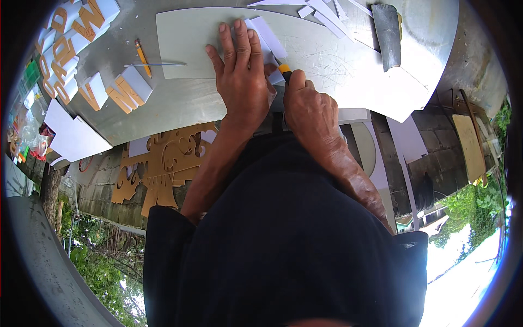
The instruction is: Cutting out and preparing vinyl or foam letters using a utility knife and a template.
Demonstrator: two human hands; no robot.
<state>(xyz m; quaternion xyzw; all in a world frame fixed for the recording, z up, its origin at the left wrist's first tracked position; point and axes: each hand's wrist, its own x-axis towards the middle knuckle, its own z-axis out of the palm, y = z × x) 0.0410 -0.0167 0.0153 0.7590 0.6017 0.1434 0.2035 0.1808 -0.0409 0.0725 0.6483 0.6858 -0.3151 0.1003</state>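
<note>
My left hand [239, 84] lies flat on a pale sheet [182, 35] on the table, its fingers stretched out and thumb apart. Along its fingertips runs a narrow white strip [267, 37], slanting down to the right. My right hand [313, 106] is wrapped round a utility knife [285, 70] with a yellow and black handle. The knife's thin blade points up and left, at the lower end of the strip, close beside my left hand. A small white piece shows between the two hands, partly hidden by them.
White block letters with brown faces [90, 24] stand at the far left, near a pencil [143, 57]. White offcuts [329, 24] and a dark curved piece [387, 38] lie at the far right. Brown scrollwork cut-outs [169, 155] rest below the table edge.
</note>
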